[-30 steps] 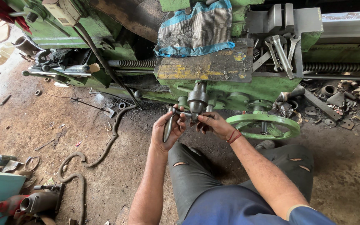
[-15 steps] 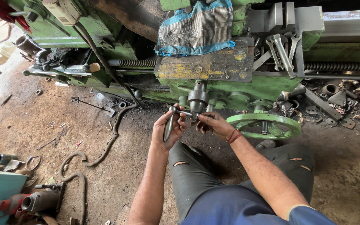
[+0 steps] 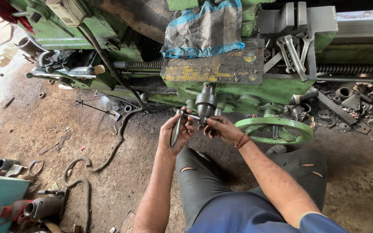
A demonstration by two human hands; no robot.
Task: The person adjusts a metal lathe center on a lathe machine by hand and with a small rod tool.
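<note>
Overhead, a large green lathe [image 3: 255, 92] is seen stretching across the far side of a dirty workshop floor [image 3: 44, 129]. A striped blue cloth [image 3: 206, 28] is draped on top of it, and several wrenches [image 3: 292, 49] are laid to the right of the cloth. A green handwheel [image 3: 274, 129] is mounted low on the machine, right of centre. A dark hose [image 3: 104, 151] is curled on the floor at the left. Just left of the handwheel, a steel crank handle [image 3: 176, 129] projects from the lathe's front. Its grip is wrapped by the closed left hand [image 3: 175, 136]. Its hub end is pinched by the fingers of the right hand [image 3: 221, 128], worn with a red wrist thread.
</note>
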